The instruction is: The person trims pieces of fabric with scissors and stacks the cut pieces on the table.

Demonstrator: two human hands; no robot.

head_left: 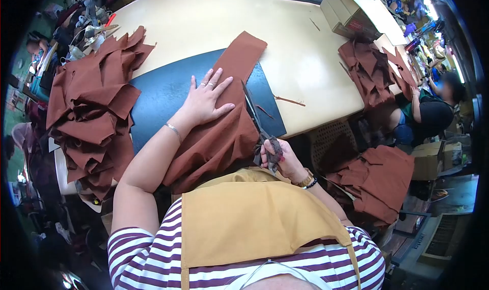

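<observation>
A rust-brown fabric piece (224, 122) runs from the table down over its near edge toward my apron. My left hand (206, 99) lies on it with the fingers spread, pressing it against the dark blue mat (168, 86). In my right hand (282, 160) are scissors (251, 104), their handles wrapped in dark cloth. The blades point away from me along the fabric's right edge. How far apart the blades are is hard to make out.
Piles of the same brown fabric sit at the left (91, 106) and the far right (369, 73). More brown fabric (382, 183) lies low at my right. A cardboard box (349, 12) stands at the back. Another person (428, 106) sits at the right. Thread scraps (290, 101) dot the table.
</observation>
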